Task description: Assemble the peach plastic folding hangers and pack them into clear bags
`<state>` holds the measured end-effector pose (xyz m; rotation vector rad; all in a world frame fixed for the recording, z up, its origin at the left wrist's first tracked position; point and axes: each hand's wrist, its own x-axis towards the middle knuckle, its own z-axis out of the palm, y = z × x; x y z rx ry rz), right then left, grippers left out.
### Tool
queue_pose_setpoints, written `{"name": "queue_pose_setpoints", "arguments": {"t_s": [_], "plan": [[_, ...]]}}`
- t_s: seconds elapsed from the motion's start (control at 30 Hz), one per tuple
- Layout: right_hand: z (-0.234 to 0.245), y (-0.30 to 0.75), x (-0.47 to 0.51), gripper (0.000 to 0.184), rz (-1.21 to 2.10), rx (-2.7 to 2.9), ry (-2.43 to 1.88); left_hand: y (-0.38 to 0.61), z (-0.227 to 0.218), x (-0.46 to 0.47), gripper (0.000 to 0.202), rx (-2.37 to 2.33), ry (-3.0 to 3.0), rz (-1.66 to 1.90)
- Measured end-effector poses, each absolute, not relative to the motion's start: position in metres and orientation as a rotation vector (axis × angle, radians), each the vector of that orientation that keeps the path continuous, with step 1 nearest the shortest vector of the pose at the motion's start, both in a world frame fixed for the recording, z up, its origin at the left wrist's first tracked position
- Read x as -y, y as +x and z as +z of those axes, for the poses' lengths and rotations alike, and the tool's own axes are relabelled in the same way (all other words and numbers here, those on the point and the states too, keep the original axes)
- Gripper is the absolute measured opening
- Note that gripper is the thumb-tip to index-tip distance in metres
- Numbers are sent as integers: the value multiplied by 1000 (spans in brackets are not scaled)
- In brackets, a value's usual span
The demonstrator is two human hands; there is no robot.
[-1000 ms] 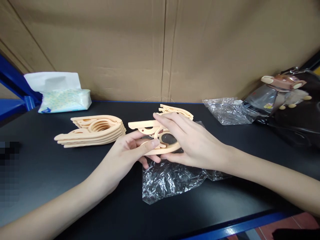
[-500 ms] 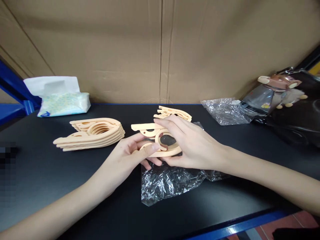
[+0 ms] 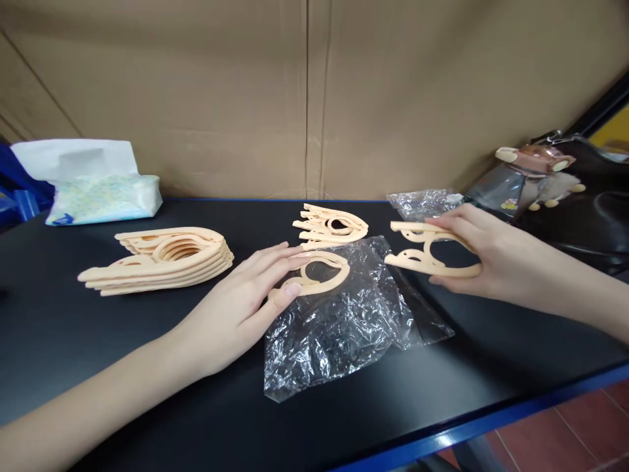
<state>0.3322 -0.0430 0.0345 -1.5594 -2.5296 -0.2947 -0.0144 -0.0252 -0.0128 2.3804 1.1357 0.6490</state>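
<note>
Head: left hand (image 3: 249,294), grip unclear, over partly hidden hanger (image 3: 330,285); right hand (image 3: 494,252) around another (image 3: 422,265).

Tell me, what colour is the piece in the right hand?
The piece in the right hand is pale peachy cream, seen best in the head view.

Table (image 3: 417,393): black top, blue edge
Left: tissue pack (image 3: 105,198), hanger stack (image 3: 171,270)
Middle: smaller hanger pile (image 3: 360,231), clear bag (image 3: 339,334)
Right: second bag (image 3: 417,203)
</note>
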Motion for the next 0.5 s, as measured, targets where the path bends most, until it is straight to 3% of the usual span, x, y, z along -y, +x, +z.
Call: {"name": "queue_pose_setpoints", "arguments": {"t_s": [0.2,0.5], "plan": [[24,338,52,59,-147,2667,-1550,-16,-21,20,53,-1128,2491,399],[19,322,49,72,523,2574,-1459,-16,-20,22,54,-1152,2524,384]]}}
